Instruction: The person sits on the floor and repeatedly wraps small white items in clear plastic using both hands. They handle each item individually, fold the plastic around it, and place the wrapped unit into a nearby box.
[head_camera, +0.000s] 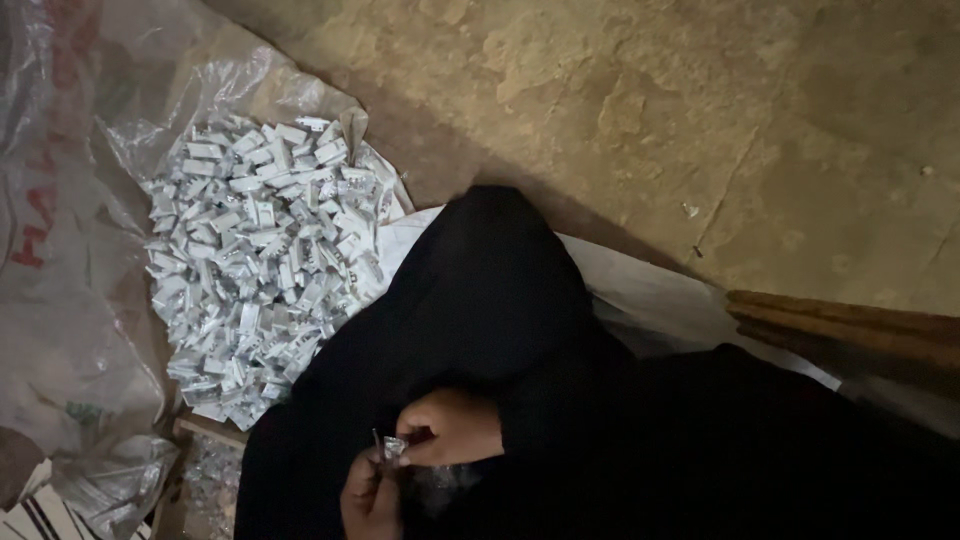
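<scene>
Rough, mottled earthen floor (700, 110); heaped small white rectangular packets (260, 250) on crinkled clear plastic sheet (60, 300). Left hand (372, 497) and right hand (450, 428), over black cloth (480, 300), both pinching one shiny foil piece (392, 447).

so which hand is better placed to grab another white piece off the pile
Left, likely. The left hand sits on the side of the heap of small white pieces; the right hand pinches the small silvery piece, farther away.
</scene>
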